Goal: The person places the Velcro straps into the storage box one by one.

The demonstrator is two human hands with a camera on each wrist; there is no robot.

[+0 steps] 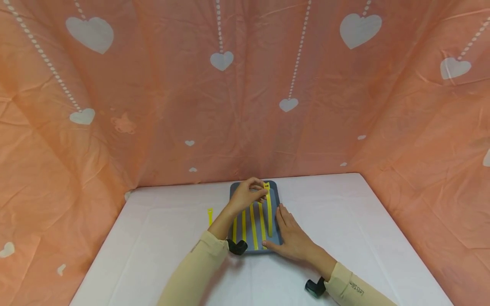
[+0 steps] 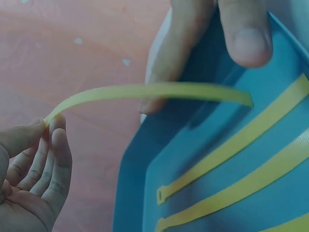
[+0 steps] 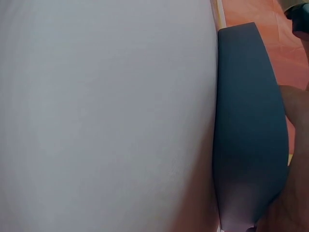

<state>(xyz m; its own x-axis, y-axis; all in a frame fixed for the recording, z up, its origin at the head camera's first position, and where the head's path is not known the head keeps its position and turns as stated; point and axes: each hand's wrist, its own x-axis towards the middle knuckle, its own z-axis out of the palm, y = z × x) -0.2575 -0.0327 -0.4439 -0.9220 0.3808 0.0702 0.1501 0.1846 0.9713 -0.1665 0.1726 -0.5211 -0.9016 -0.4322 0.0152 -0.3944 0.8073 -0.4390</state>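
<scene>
My left hand (image 1: 246, 198) is over the far part of a blue-grey tray (image 1: 235, 189). Between thumb and fingertips it pinches one end of a yellow cable tie (image 2: 149, 91), a flat strap that bows through the air, its other end over the tray floor. Several more yellow ties (image 1: 254, 227) lie side by side in the tray, one showing a slotted head in the left wrist view. Along the tray's right side, my right hand (image 1: 294, 239) rests with straight fingers, thumb over the near right corner. The right wrist view shows this hand against the tray's outer wall (image 3: 251, 121).
Another yellow tie (image 1: 210, 216) lies on the white-covered table (image 1: 168, 229) left of the tray, partly hidden by my left forearm. Behind the table and at both sides hangs an orange-pink curtain (image 1: 245, 127) with white hearts. Each wrist carries a small black camera (image 1: 237, 247).
</scene>
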